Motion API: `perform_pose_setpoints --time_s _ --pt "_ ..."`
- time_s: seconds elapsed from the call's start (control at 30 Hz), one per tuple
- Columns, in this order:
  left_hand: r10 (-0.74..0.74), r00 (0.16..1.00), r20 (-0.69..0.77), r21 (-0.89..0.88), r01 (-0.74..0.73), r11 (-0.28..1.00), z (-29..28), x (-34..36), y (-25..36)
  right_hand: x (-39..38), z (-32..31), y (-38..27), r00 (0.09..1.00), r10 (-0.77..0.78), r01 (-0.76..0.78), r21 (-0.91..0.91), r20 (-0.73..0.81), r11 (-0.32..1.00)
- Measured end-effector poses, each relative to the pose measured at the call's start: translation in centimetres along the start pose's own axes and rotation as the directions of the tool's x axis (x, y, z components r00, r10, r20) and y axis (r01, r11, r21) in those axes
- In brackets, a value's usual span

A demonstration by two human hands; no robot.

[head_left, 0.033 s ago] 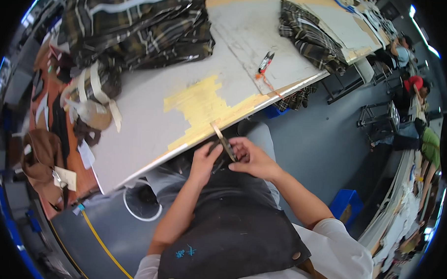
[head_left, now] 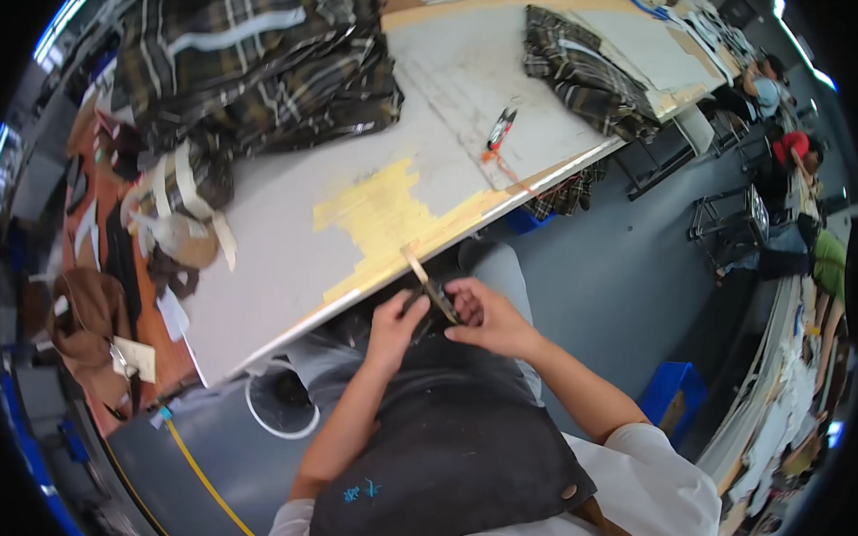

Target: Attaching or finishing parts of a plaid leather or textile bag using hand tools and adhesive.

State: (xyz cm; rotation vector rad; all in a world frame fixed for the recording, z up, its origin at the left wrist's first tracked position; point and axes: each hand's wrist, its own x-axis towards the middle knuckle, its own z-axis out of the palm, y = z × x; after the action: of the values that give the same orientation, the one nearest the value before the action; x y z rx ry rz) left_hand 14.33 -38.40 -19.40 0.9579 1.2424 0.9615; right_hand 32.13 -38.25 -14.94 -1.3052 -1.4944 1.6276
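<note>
In front of my lap, at the table's near edge, a small dark strip-like piece (head_left: 441, 302), seemingly fabric, is between my hands. A narrow pale strip (head_left: 415, 265) reaches from it over the table edge; I cannot tell how the two are joined. My left hand (head_left: 394, 328) is closed, thumb and fingers pinching at the dark piece's left side. On its other side my right hand (head_left: 489, 319) curls its fingers around the edge, thumb below. Fingers hide part of the piece.
A grey-white table (head_left: 289, 216) carries a large plaid fabric pile (head_left: 266, 64), another plaid stack (head_left: 587, 70) and red-handled thread snips (head_left: 500, 129). At left are a glue bottle (head_left: 186, 241) and brown bag (head_left: 89, 327). A white-rimmed bin (head_left: 281, 433) and blue crate (head_left: 672, 395) stand below.
The whole view has shifted slightly. Both hands stay at the table edge around the dark piece, with little visible movement of their own.
</note>
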Motion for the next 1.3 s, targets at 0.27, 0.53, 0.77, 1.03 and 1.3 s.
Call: perform_pose_setpoints --time_s 0.27,0.53,0.77,1.03,1.3 --pt "0.401 0.916 0.005 0.581 -0.329 0.745 0.2 -7.0 4.1 -6.6 -1.1 -1.8 0.95 -0.297 0.265 -0.259 -0.094 0.929" --pt "-0.052 0.996 0.07 0.015 0.051 0.999 -1.6 -8.2 6.2 -7.2 -1.8 -4.3 0.876 -0.47 0.427 -0.273 -0.111 0.862" --pt "-0.103 0.926 0.364 -0.316 0.227 0.921 -1.0 -8.0 7.5 -6.1 -3.0 -5.9 0.812 -0.584 0.559 -0.31 0.014 0.769" --pt "-0.057 0.867 0.495 -0.73 0.451 0.514 0.7 -8.0 6.0 -4.0 -5.2 -7.9 0.704 -0.695 0.682 -0.409 0.144 0.606" --pt "0.048 0.84 0.541 -0.747 0.453 0.487 0.2 -6.8 6.3 -3.7 -5.8 -8.2 0.691 -0.662 0.712 -0.432 0.29 0.553"
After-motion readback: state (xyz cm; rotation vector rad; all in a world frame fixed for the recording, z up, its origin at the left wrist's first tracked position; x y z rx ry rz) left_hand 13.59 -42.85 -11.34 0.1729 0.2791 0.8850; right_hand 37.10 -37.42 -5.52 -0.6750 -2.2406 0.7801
